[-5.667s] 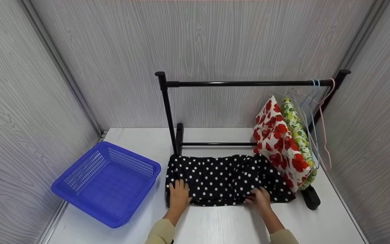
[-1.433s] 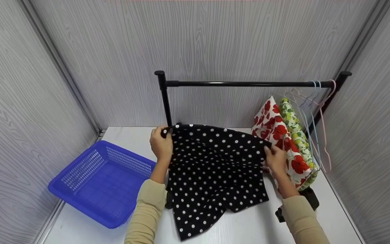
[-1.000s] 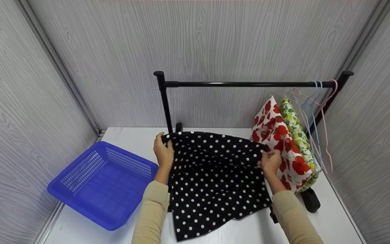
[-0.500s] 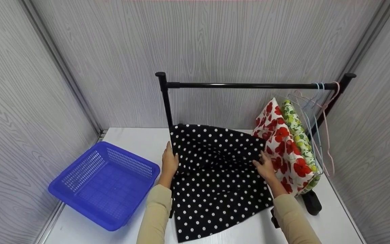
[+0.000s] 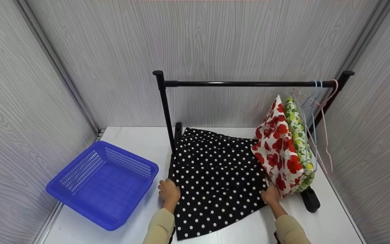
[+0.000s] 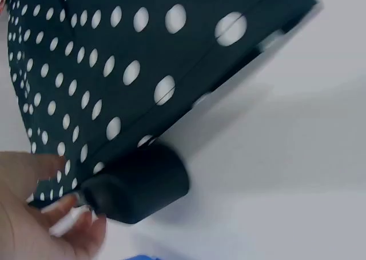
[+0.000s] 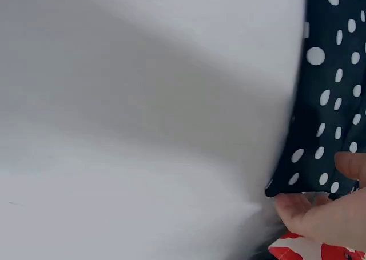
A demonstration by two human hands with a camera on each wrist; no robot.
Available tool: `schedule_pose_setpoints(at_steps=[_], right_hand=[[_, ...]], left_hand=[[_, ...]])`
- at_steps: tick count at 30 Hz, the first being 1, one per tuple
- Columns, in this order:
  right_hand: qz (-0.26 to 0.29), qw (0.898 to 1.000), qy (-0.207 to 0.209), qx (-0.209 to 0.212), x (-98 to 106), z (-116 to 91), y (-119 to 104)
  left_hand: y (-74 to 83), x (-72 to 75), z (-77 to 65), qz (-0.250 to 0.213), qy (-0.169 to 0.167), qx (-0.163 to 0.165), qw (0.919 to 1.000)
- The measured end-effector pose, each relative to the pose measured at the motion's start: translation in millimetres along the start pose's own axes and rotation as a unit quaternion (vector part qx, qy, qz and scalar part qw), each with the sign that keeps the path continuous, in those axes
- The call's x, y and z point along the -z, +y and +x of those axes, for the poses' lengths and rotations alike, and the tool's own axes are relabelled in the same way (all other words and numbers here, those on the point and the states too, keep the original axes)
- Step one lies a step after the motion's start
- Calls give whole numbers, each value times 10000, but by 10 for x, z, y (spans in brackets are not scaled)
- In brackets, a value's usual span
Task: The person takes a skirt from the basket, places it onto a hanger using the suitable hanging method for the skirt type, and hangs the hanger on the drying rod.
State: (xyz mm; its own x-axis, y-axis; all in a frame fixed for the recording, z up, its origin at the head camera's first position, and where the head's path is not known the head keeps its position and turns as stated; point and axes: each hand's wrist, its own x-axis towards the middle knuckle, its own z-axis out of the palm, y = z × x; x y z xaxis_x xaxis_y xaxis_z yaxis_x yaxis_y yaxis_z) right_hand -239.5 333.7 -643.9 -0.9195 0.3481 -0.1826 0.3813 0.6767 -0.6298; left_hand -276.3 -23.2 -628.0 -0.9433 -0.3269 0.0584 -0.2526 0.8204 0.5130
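A black cloth with white dots (image 5: 218,183) lies spread on the table, slightly wrinkled, its far edge under the rack's bar. At its left edge near the front, my left hand (image 5: 169,192) pinches the fabric; in the left wrist view the thumb lies over the cloth and the fingers under its edge, beside the rack's black foot (image 6: 137,183). Opposite, my right hand (image 5: 270,195) holds the right edge beside the red-flowered cloth (image 5: 278,145). The right wrist view shows that hand's thumb (image 7: 350,166) above the dotted cloth and fingers below it.
A black garment rack (image 5: 242,83) stands over the dotted cloth. At its right end hang the red-flowered cloth, a lemon-patterned cloth (image 5: 296,135) and several thin hangers, among them a pink hanger (image 5: 324,128). A blue plastic basket (image 5: 71,205) sits at the left. Panel walls enclose the table.
The dotted cloth went from a bunched strip to being lifted by its far corners, then laid down spread. Both hands slid down its sides towards the front. The red-flowered cloth shifted slightly.
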Motion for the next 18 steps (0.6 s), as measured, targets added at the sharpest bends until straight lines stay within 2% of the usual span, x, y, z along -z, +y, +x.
schedule_pose_setpoints(at_steps=[3,7,10,12,14,16,18], right_hand=[[-108,9998,82,-112,24,-32,68],[-141,9999,15,-25,65,-58,127],[-17,10000,-61,-4,45,-67,121],[125,9998,-124,-12,30,-62,119],[448,9987,-247,-44,13,-51,121],[792,9961,-370,-150,1,-47,124],[1217,9902,-581,-367,-7,-41,140]], left_hand=[[23,-45,-179,405,380,-14,9985],[54,-75,-419,532,719,3,9960],[29,-58,-485,512,1030,-114,9933],[5,-31,-517,543,1125,-282,9918],[-22,6,-535,386,976,-448,9935],[-59,35,-536,43,452,-508,9977],[-95,53,-516,-295,-144,-355,9988]])
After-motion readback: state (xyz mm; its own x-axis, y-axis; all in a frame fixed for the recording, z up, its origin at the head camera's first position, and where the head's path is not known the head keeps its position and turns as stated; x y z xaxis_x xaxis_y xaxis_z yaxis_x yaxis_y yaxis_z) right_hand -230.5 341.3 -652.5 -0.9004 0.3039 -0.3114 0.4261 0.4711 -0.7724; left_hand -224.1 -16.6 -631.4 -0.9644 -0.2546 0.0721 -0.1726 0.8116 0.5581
